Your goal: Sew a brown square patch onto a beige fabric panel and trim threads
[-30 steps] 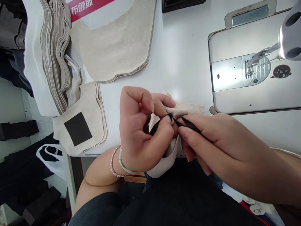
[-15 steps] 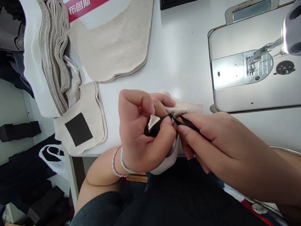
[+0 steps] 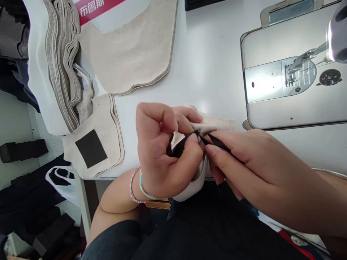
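Note:
A beige fabric piece (image 3: 221,124) lies at the table's front edge, with a dark patch (image 3: 179,147) showing on it between my fingers. My left hand (image 3: 165,155) is closed on the fabric, pinching its edge between thumb and fingers. In my right hand (image 3: 244,159) is a pair of black tweezers (image 3: 217,141), held between thumb and forefinger. The tweezer tips point left and meet the fabric beside my left thumb. What lies right at the tips is too small to make out.
A sewing machine (image 3: 295,81) is set into the white table (image 3: 211,65) on the right. Stacked beige fabric pieces (image 3: 130,50) lie at the back left, beside a thick folded pile (image 3: 58,61). Nearer on the left, a beige stack (image 3: 115,144) carries a dark square (image 3: 91,148).
Almost nothing differs. The tweezers in my right hand seem spread a touch at the tips, and the whole view has shifted very slightly.

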Tool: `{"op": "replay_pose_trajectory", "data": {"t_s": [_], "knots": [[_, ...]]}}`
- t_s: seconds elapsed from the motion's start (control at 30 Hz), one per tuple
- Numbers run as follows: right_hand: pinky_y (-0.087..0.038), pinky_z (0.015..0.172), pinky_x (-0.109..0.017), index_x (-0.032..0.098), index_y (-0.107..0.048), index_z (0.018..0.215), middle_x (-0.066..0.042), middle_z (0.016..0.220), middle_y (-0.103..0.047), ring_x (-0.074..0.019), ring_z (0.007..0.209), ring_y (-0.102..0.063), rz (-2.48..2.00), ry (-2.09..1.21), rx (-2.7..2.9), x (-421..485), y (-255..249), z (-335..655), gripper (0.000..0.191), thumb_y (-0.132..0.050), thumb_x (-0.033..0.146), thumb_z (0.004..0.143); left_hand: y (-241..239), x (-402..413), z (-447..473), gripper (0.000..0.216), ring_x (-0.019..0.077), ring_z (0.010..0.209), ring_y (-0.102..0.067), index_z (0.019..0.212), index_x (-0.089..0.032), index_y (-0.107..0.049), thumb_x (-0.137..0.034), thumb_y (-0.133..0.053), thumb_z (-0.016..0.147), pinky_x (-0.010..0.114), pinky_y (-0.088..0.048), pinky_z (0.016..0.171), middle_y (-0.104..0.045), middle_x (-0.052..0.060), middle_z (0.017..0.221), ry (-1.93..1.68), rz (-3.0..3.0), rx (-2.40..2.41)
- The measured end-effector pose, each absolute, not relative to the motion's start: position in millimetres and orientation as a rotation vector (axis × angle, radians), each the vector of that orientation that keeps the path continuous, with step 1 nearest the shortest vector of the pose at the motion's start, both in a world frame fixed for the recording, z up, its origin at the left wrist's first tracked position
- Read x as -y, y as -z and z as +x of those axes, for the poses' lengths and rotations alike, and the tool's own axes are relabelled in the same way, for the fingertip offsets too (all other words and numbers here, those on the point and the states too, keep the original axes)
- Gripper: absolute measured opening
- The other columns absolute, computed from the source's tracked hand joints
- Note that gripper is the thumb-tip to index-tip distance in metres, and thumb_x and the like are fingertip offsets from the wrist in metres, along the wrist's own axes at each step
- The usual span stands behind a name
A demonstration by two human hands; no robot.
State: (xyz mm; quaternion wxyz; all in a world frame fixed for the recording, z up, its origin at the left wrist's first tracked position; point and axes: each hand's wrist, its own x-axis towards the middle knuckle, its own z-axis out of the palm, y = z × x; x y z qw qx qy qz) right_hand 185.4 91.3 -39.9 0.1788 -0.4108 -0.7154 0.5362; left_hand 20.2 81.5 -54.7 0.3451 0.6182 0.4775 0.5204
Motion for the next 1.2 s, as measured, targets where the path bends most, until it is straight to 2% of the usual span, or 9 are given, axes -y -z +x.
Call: {"op": "replay_pose_trajectory", "data": {"t_s": [0.17,0.37,0.57,0.67,0.8,1.0,1.2], "knots": [[-0.033,0.049,-0.030,0.022,-0.042,0.063,0.002,0.057,-0.057,-0.0099,0.048,-0.047,-1.178,-1.481,2.035,-91.0,40.9,183.9,0.032,-0.041,0.018,0.095,52.4,-74.6,20.1,0.039,0.0118,0.072,-0.057,0.087,-0.023,-0.041,0.009,-0.058,0.073,0.047,-0.061,0.093,-0.039,-0.003,0.080,-1.240,1.617,-1.309],[-0.034,0.049,-0.030,0.022,-0.042,0.065,0.002,0.059,-0.058,-0.0106,0.049,-0.048,-1.202,-1.508,1.999,-90.5,40.4,182.4,0.030,-0.041,0.020,0.095,51.0,-72.5,20.9,0.043,0.0114,0.073,-0.056,0.089,-0.024,-0.041,0.012,-0.058,0.072,0.048,-0.060,0.095,-0.039,-0.003,0.080,-1.234,1.564,-1.319],[-0.035,0.050,-0.029,0.022,-0.043,0.067,0.002,0.060,-0.059,-0.0107,0.049,-0.049,-1.191,-1.523,1.983,-90.6,41.4,182.5,0.029,-0.040,0.020,0.095,62.4,-84.4,19.6,0.032,0.0112,0.061,-0.054,0.082,-0.024,-0.044,0.001,-0.062,0.073,0.048,-0.065,0.081,-0.039,-0.003,0.079,-1.446,1.664,-1.173],[-0.035,0.050,-0.029,0.022,-0.044,0.067,0.002,0.060,-0.059,-0.0105,0.049,-0.050,-1.183,-1.531,1.988,-90.4,41.2,183.0,0.029,-0.040,0.020,0.096,64.7,-86.1,19.4,0.030,0.0131,0.061,-0.056,0.084,-0.024,-0.046,-0.004,-0.065,0.074,0.049,-0.065,0.081,-0.041,-0.002,0.079,-1.429,1.658,-1.172],[-0.034,0.048,-0.029,0.022,-0.043,0.066,0.003,0.057,-0.056,-0.0092,0.047,-0.047,-1.163,-1.517,2.015,-90.5,40.1,184.5,0.030,-0.040,0.020,0.096,62.9,-84.6,20.3,0.028,0.0125,0.062,-0.058,0.085,-0.023,-0.047,-0.001,-0.061,0.074,0.046,-0.065,0.079,-0.039,-0.001,0.083,-1.435,1.690,-1.175],[-0.034,0.048,-0.029,0.022,-0.043,0.065,0.002,0.059,-0.058,-0.0098,0.049,-0.048,-1.152,-1.464,2.019,-89.6,43.2,183.7,0.030,-0.040,0.018,0.095,62.7,-84.1,18.1,0.034,0.0170,0.069,-0.062,0.086,-0.024,-0.039,0.000,-0.060,0.074,0.051,-0.063,0.083,-0.040,-0.004,0.071,-1.358,1.731,-1.143],[-0.034,0.048,-0.029,0.021,-0.042,0.065,0.002,0.060,-0.058,-0.0089,0.048,-0.048,-1.174,-1.448,1.992,-87.2,44.2,183.5,0.030,-0.042,0.017,0.094,62.4,-83.2,18.5,0.034,0.0122,0.067,-0.059,0.087,-0.024,-0.041,0.002,-0.059,0.076,0.047,-0.065,0.083,-0.039,-0.003,0.080,-1.364,1.787,-1.155]]}}
